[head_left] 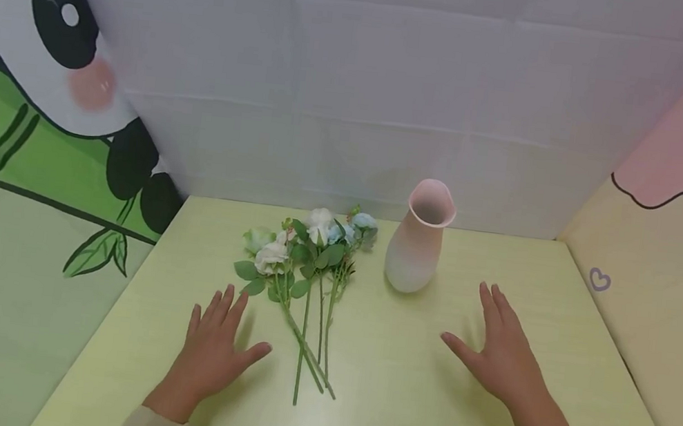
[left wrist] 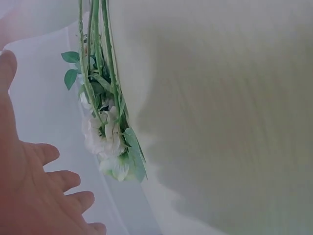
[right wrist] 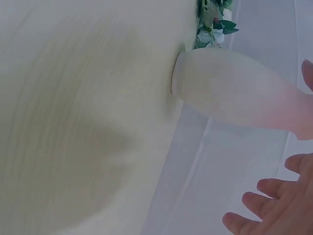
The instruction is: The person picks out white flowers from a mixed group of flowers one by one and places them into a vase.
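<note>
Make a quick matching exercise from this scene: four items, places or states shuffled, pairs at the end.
Items
1. Vase
2. Flowers
3. Left hand
4. Right hand

Places and states
A. Lying on the table, white and pale blue blooms
B. Open, holding nothing, to the right of the vase
C. Standing upright, pink at the mouth, whitish lower down
D. Open, holding nothing, to the left of the stems

Pairs: 1-C, 2-A, 3-D, 4-B
</note>
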A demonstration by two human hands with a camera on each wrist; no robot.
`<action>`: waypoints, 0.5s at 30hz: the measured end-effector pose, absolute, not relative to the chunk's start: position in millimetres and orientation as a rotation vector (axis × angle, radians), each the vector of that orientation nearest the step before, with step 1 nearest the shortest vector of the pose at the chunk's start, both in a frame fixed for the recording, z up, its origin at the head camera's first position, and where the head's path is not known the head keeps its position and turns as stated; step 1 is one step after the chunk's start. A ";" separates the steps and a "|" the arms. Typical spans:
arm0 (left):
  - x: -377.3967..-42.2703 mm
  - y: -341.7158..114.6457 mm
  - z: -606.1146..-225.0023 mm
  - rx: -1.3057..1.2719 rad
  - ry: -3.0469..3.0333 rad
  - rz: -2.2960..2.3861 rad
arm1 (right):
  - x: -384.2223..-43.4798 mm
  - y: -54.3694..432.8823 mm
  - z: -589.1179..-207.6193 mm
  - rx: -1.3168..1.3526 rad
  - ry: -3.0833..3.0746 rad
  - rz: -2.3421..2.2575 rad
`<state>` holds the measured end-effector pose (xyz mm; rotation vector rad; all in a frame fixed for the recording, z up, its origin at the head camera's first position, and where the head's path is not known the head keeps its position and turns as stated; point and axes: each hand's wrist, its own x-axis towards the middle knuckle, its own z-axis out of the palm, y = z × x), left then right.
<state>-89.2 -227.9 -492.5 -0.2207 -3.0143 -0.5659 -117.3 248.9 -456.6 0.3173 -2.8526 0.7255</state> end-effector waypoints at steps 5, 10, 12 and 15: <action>-97.8 -227.2 -494.2 -0.330 -3.005 -0.626 | -130.8 238.2 -447.4 0.357 -2.900 0.844; -103.6 -222.7 -497.1 -0.434 -3.024 -0.690 | -145.7 227.3 -441.2 0.358 -2.943 1.011; -106.0 -219.7 -497.5 -0.460 -3.028 -0.703 | -152.8 224.4 -440.6 0.337 -2.949 1.039; -110.0 -215.0 -497.9 -0.487 -3.033 -0.704 | -164.7 222.0 -440.1 0.305 -2.952 1.065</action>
